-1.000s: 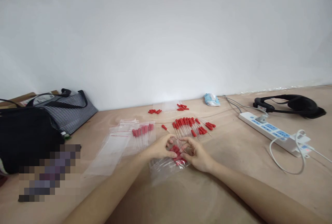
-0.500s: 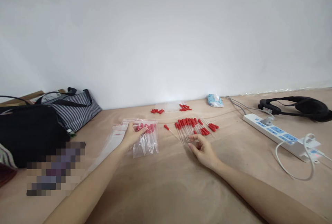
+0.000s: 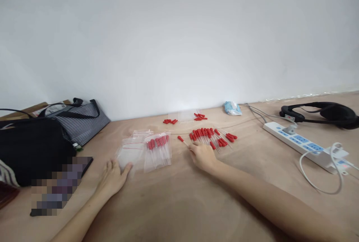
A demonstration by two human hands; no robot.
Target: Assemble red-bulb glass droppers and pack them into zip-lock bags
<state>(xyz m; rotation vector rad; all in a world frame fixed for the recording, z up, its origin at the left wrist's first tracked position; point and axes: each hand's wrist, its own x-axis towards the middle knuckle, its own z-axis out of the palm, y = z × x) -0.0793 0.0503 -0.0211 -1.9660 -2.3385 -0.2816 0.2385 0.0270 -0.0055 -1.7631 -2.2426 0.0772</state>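
My left hand lies flat on the table with its fingers spread, beside the near edge of some flat, clear zip bags. Just right of these rests a zip bag holding several red-bulbed droppers. My right hand is closed, fingertips down at the thin stem of a single dropper; the bulb points away to the left. Beyond that hand, a row of loose droppers has bulbs facing the wall, and a few more lie to its right.
Near the wall are more red-bulbed droppers and a clear bag. A blue-and-white packet stands farther right. On the right lie a power strip with cables and a black headset. Bags, one striped, and a pixelated dark object occupy the left.
My left hand has let go of the filled bag and moved left and nearer, onto the table. My right hand has shifted left to the single dropper's stem and closed there.
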